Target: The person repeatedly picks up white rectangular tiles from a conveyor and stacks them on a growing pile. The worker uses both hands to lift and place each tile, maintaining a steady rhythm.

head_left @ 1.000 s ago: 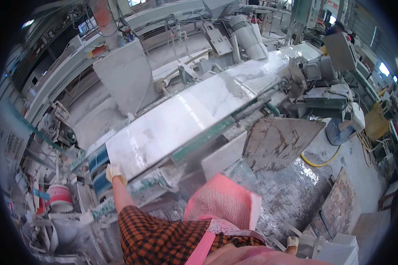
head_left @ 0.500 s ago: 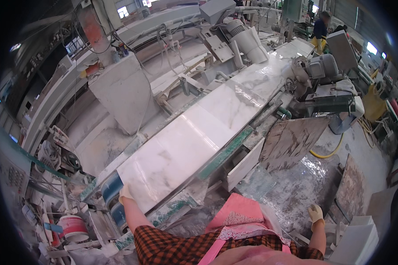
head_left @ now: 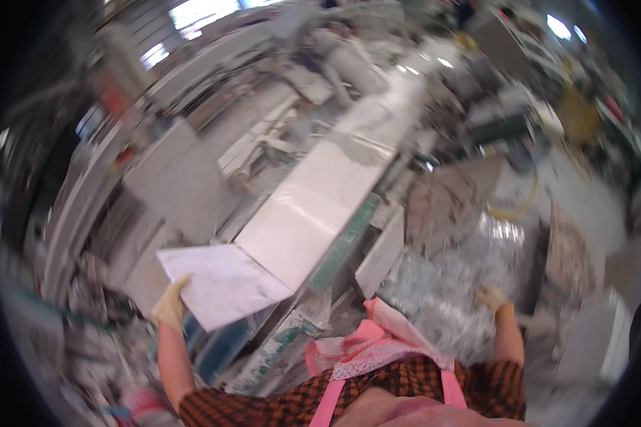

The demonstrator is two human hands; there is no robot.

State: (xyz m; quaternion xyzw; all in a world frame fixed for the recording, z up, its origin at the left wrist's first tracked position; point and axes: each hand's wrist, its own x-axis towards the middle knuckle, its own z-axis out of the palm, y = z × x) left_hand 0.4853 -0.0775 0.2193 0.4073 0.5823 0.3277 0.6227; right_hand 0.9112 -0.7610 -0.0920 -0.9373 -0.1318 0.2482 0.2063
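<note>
One gloved left hand is clamped on the outer edge of a veined white slab, which sits askew above blue rollers. Its inner side meets the neighbouring slab (resting or hovering, I cannot tell). Held from one side only, it could twist from the grip or chip a corner there. Farther right, the right hand, loosely open and seemingly empty, hangs above wet floor, too far off to catch a slip.
</note>
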